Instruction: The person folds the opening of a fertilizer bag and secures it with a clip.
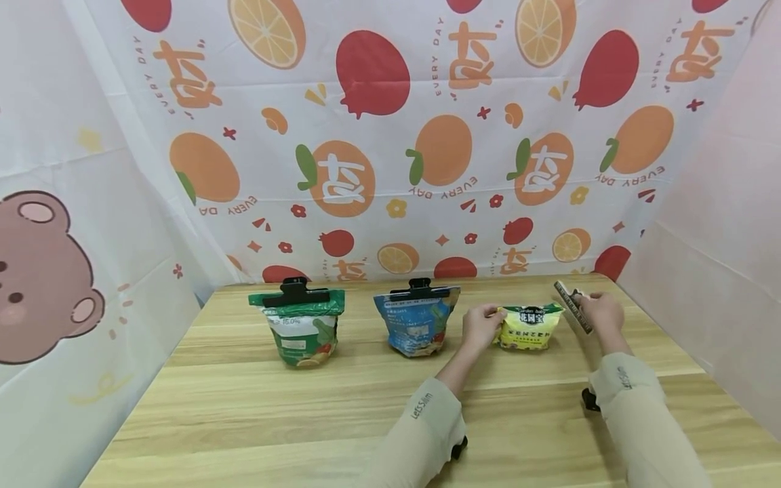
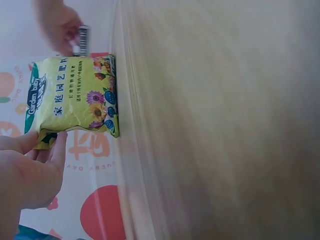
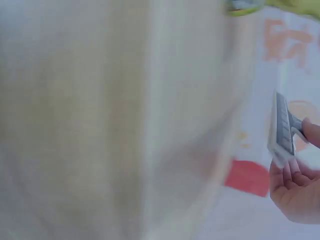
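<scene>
My left hand point(image 1: 480, 327) pinches the upper left corner of a yellow bag point(image 1: 526, 331) with a green top, labelled "Garden baby". The bag stands upright on the table; flowers are printed near its base in the left wrist view. To the right of the bag, my right hand point(image 1: 603, 316) holds a wide bag clip point(image 1: 573, 308) by its handle, thumb on one side and fingers on the other in the right wrist view. The clip point(image 3: 283, 125) is tilted and apart from the bag. Whether its jaws are spread cannot be told.
A blue bag point(image 1: 416, 329) with a black clip point(image 1: 419, 290) across its top stands left of my left hand. Farther left is a green and white bag point(image 1: 305, 335), also clipped. Behind the wooden table point(image 1: 262, 413) hangs a fruit-printed cloth point(image 1: 390, 163).
</scene>
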`<state>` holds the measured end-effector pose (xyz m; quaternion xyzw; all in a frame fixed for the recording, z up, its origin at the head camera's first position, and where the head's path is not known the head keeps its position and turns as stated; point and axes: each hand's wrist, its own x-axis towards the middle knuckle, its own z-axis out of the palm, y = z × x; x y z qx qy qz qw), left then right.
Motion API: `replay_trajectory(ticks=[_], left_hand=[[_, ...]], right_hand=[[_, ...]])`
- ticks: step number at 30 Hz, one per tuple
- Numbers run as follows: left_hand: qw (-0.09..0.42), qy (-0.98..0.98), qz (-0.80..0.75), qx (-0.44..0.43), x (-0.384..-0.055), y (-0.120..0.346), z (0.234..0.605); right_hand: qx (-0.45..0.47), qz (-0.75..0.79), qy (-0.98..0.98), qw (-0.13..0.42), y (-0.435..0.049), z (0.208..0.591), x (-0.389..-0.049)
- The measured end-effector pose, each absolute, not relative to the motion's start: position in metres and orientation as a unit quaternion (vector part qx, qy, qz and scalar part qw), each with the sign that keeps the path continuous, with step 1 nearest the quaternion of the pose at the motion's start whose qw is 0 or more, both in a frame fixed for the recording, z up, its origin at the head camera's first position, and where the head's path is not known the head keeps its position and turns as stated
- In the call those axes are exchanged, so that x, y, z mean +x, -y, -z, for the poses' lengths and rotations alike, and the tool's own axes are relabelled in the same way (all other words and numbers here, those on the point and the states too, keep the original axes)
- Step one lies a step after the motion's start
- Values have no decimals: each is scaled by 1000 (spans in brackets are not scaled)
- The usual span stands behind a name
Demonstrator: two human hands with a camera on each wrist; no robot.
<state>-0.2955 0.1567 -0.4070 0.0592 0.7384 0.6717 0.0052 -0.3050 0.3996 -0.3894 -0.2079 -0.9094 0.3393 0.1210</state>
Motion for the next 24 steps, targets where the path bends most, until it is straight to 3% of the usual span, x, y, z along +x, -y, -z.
replay_trajectory(ticks=[7,10,18,24], left_hand=[[0,-739,-671,53,-296,-157,406],[2,-740,-671,53,-297,-157,406],[0,-740,-671,53,-299,-157,404],[8,-730,-682,43,-298,-158,406]], right_hand=[[-82,-338,911,221,-383,346,-297],[-14,-319,917,238,-375,328,-289],[96,-317,925,189,-355,301,-268],[101,-323,922,187,-346,303,-257]])
